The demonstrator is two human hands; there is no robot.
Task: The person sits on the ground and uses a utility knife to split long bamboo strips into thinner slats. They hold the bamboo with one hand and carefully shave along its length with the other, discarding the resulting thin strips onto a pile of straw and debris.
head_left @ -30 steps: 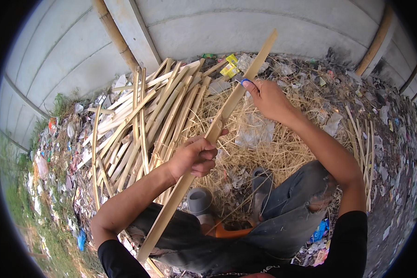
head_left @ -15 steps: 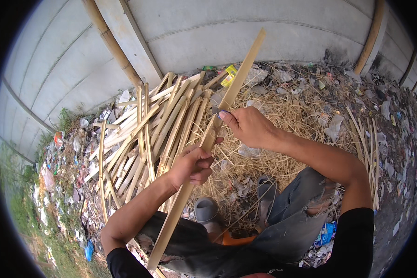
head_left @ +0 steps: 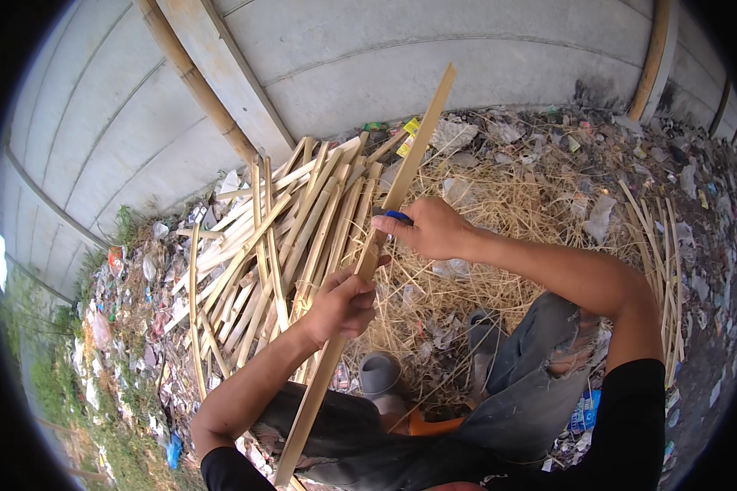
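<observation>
A long, flat bamboo strip (head_left: 420,147) slants from near my lap up toward the wall. My left hand (head_left: 340,311) is closed around its middle, over my left knee. A little higher along the strip, my right hand (head_left: 432,229) grips a small blue-handled knife (head_left: 398,216). Its dark blade lies against the strip, and my right thumb presses near that same spot. Most of the handle is hidden inside my fist.
A heap of split bamboo strips (head_left: 303,213) lies ahead on the left. Pale shavings (head_left: 499,245) cover the ground around my boots (head_left: 380,373). More thin strips (head_left: 671,278) lie at the right. Litter is strewn along a grey panel wall (head_left: 499,74) with bamboo poles (head_left: 196,82).
My right hand and the knife have moved slightly down along the strip toward my left hand. The strip's upper end has shifted a little left and down. The view has tilted slightly.
</observation>
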